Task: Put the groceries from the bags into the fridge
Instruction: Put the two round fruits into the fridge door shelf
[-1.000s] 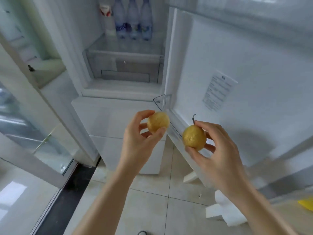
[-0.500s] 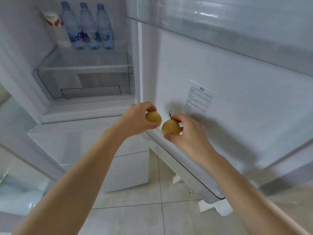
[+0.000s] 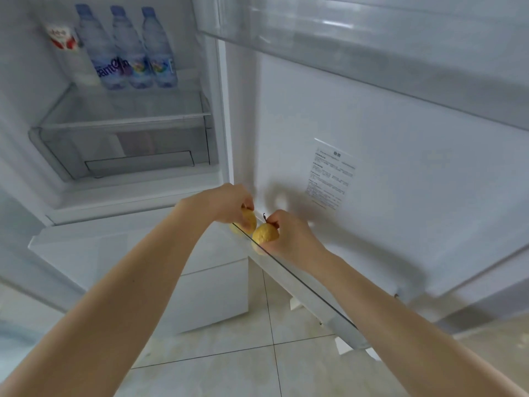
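At the lowest door shelf [image 3: 300, 285] of the open fridge, seen from the head camera, both hands are lowering fruit over the clear front rail. The left hand [image 3: 226, 204] curls its fingers round one yellow pear [image 3: 248, 219], which sits right at the rail's inner end, partly seen through the plastic. The right hand [image 3: 289, 236] grips a second pear [image 3: 264, 234] with a dark stem, just beside the first; the two fruits look almost touching, though I cannot tell whether they do. Neither pear seems to rest on the shelf floor yet.

Deeper in the fridge, three water bottles [image 3: 130, 50] stand in a row beside a white carton [image 3: 67, 50] with red print, above a clear crisper drawer [image 3: 123, 147]. A printed label [image 3: 329, 173] is stuck on the door's inner wall.

The step in hand looks like stowing this pair of pears in the door. The next move calls for easing both down behind the rail until they sit, then opening the fingers and lifting the hands clear without knocking the round fruit into a roll.
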### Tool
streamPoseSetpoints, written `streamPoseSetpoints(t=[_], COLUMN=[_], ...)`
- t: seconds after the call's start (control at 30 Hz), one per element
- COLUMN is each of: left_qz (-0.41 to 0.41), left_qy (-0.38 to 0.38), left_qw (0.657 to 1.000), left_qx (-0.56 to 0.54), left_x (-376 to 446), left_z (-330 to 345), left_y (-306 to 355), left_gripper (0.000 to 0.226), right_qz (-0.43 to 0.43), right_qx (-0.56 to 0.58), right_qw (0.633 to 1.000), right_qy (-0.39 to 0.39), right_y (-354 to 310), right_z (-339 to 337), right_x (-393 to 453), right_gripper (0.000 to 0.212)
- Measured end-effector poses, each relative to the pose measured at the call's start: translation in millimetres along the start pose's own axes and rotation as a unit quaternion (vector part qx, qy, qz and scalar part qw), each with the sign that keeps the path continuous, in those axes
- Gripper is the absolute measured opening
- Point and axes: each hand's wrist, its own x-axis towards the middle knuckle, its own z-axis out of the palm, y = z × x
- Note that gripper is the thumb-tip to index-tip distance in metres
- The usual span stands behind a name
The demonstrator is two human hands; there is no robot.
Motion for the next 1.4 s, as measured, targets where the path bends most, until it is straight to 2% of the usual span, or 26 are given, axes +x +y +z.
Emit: streamPoseSetpoints(t=[0.17,0.4,0.53,0.7,0.87,0.97,1.17,1.27,1.4], left_qz=[0.004,0.020,0.033,0.063,0.084,0.100,0.153,0.174,0.190], left_qy=[0.006,0.084,0.139,0.241,0.284,0.279,0.231,0.174,0.086], left_qw=[1.000,0.996,0.987,0.954,0.905,0.897,0.891,0.879,0.886], left_qx=[0.026,-0.035,-0.080,-0.167,-0.305,-0.328,-0.359,-0.409,-0.414], left_x=[2,-10,-27,-57,-95,-113,-145,-154,-166], left_z=[5,8,12,22,35,48,82,101,130], left_y=[-2,-10,-13,-12,14,32,77,102,145], left_gripper=[0.049,0.041,0.037,0.034,0.026,0.023,0.020,0.017,0.021], right_qz=[0.019,0.002,-0.005,-0.026,-0.082,-0.106,-0.097,-0.090,-0.062], right_qx=[0.022,0.018,0.045,0.077,0.077,0.066,0.073,0.097,0.120], right_qw=[0.999,1.000,0.999,0.995,0.984,0.977,0.966,0.959,0.951], right_qy=[-0.015,-0.014,0.019,0.066,0.135,0.172,0.229,0.250,0.279], right_y=[0,5,3,-6,-12,-7,18,38,77], right_z=[8,0,-9,-21,-23,-19,-17,-17,-18], right_x=[4,-1,-12,-44,-92,-123,-182,-212,-250], right_gripper=[0.020,0.043,0.040,0.036,0.028,0.026,0.030,0.031,0.029])
